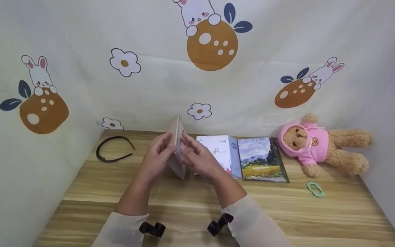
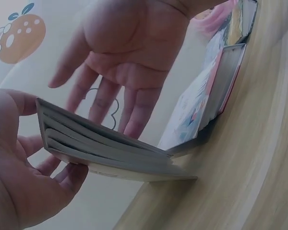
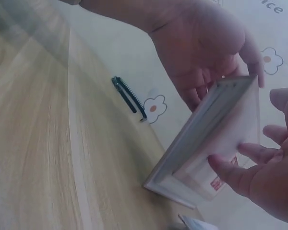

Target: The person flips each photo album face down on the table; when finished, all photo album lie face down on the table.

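Above the table, a thin pale hardcover book [image 1: 176,147] stands on edge, its covers slightly parted in the wrist views. My left hand [image 1: 158,152] grips it near the spine, thumb on one side and fingers on the other, as the left wrist view shows. The right hand [image 1: 201,156] is at the opposite cover with its fingers extended; in the right wrist view its fingertips [image 3: 221,167] appear to touch that cover, near a small red mark. Right of the hands lie a light-coloured book [image 1: 214,147] and a book with a landscape painting [image 1: 261,159] on its cover.
A black headband [image 1: 115,161] lies at the table's left. On the right are a teddy bear [image 1: 317,140] in a pink hoodie and a green looped band [image 1: 315,189]. Printed fabric [image 1: 156,89] hangs round the wooden table [image 1: 190,209].
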`<state>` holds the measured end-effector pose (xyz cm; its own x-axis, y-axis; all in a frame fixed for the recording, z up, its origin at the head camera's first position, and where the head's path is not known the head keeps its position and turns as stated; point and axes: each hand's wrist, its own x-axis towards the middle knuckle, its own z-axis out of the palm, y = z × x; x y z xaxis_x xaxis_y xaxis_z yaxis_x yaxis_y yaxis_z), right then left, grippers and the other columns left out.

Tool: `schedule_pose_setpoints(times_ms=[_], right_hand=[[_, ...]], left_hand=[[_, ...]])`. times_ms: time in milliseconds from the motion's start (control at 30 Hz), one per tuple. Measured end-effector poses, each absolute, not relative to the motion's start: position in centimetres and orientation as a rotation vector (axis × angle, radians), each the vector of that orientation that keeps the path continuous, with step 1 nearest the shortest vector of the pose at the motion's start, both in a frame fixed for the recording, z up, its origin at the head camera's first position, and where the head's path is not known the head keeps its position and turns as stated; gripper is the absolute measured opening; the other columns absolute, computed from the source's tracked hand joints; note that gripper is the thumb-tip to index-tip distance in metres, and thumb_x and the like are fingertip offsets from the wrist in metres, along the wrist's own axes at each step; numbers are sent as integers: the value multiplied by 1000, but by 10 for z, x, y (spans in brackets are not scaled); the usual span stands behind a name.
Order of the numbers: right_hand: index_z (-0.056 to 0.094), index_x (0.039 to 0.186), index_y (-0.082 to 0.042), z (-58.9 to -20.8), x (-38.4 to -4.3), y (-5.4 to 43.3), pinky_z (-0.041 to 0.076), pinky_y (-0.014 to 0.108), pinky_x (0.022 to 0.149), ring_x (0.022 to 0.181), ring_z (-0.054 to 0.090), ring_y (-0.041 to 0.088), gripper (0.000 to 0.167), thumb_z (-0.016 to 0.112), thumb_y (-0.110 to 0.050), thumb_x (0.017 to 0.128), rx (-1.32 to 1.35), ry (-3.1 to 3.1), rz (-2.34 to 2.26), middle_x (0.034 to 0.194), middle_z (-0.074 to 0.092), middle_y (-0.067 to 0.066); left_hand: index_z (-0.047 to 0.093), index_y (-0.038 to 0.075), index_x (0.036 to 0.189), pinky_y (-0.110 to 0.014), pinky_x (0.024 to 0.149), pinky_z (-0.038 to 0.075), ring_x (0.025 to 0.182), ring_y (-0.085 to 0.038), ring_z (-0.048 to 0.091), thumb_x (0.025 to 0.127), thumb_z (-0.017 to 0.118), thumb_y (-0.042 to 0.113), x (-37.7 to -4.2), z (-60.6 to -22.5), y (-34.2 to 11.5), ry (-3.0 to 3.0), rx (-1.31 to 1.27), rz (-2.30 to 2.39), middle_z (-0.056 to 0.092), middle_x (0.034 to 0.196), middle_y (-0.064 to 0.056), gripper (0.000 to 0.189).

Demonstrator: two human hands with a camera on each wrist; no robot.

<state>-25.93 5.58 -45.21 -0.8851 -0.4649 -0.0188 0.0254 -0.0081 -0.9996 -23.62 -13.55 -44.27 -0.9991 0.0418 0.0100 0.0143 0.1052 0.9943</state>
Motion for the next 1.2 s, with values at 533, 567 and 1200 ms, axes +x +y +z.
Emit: schedule_pose_setpoints(times_ms=[533,567,1200], right_hand=[[39,162,-52,-461,-259,54,43,71,119,157,40,39,62,63,-52,105,-262,2135,-1840,180,24,1],[39,162,-50,-462,-259,54,43,69,120,158,39,38,61,62,-50,105,-268,2140,-1847,180,25,2],[43,162,-3,-452,-270,66,45,38,123,159,41,31,69,70,-1,99,-377,2163,-2035,172,40,13]], left_hand=[[32,28,169,-58,125,43,157,-38,43,97,78,31,-241,-459,-131,2213,13,2039,33,174,-3,86],[32,28,169,-57,125,44,157,-38,43,97,78,30,-242,-460,-132,2212,9,2039,34,174,-3,86],[37,42,166,-66,121,44,158,-47,37,99,75,43,-245,-476,-136,2379,216,1856,24,179,-8,77]])
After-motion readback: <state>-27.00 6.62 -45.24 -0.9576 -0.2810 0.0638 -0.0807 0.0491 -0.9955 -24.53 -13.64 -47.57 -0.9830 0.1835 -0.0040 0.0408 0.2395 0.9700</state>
